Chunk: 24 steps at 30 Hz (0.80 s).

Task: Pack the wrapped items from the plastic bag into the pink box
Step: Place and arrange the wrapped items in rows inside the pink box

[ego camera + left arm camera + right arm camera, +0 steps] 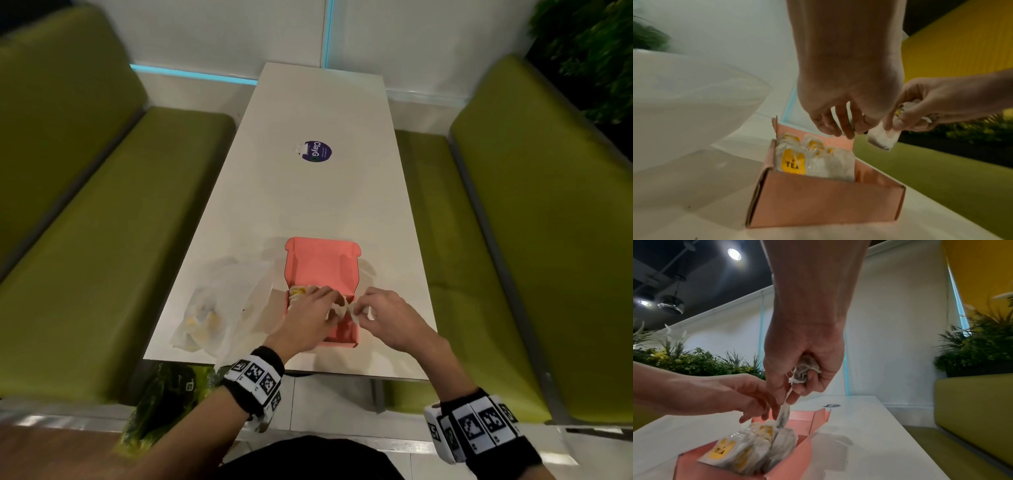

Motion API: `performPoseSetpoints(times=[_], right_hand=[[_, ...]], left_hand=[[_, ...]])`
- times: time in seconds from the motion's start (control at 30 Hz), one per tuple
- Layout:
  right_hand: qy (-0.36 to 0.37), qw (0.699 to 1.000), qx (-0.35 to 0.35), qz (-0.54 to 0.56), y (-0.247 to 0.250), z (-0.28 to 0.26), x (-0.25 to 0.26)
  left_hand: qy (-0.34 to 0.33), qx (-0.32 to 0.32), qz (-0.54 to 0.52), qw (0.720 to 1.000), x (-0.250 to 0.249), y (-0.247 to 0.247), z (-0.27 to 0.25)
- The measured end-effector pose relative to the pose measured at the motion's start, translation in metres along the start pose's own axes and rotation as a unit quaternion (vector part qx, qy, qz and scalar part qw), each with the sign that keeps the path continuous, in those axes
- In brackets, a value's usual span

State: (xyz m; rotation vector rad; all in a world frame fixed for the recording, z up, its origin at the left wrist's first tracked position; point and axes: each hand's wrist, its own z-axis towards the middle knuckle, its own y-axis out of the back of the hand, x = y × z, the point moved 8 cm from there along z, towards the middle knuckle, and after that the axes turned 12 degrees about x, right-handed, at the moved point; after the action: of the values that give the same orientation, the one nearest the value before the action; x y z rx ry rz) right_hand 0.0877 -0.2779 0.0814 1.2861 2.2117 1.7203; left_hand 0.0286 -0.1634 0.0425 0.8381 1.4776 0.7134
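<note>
The pink box [322, 263] stands open near the table's front edge, its lid tipped back. Several wrapped tea sachets [793, 162] with yellow labels stand packed in its left end [721, 449]. Above the box my right hand [363, 310] pinches one white wrapped sachet [882, 138] that dangles down [783, 417], and it holds more crumpled wrapping [805, 371] in the palm. My left hand [330, 305] hovers over the box with loose, fairly straight fingers [758, 412] reaching to that sachet. The clear plastic bag [219, 305] lies left of the box with a few sachets inside.
The long white table [308, 205] carries a round purple sticker [317, 151] further back. Green padded benches [102, 240] flank both sides. A green bag [161, 394] sits below the table's near edge. Plants [982, 350] line the wall behind the right bench.
</note>
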Motion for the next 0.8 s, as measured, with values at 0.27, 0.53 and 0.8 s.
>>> performPoseSetpoints(times=[0.27,0.53,0.8], right_hand=[[-0.062,0.996,0.004,0.068,-0.003,0.006,-0.030],[-0.091,0.970,-0.046,0.222,-0.019,0.033,-0.046],[-0.127,0.989,-0.040,0.065,-0.040,0.044,-0.038]], left_hand=[[-0.024,0.076,0.233,0.969,-0.005,-0.040,0.008],[-0.003,0.059,0.239,0.969,0.002,-0.041,0.005],[0.010,0.067,0.237,0.969,0.005,-0.044,0.004]])
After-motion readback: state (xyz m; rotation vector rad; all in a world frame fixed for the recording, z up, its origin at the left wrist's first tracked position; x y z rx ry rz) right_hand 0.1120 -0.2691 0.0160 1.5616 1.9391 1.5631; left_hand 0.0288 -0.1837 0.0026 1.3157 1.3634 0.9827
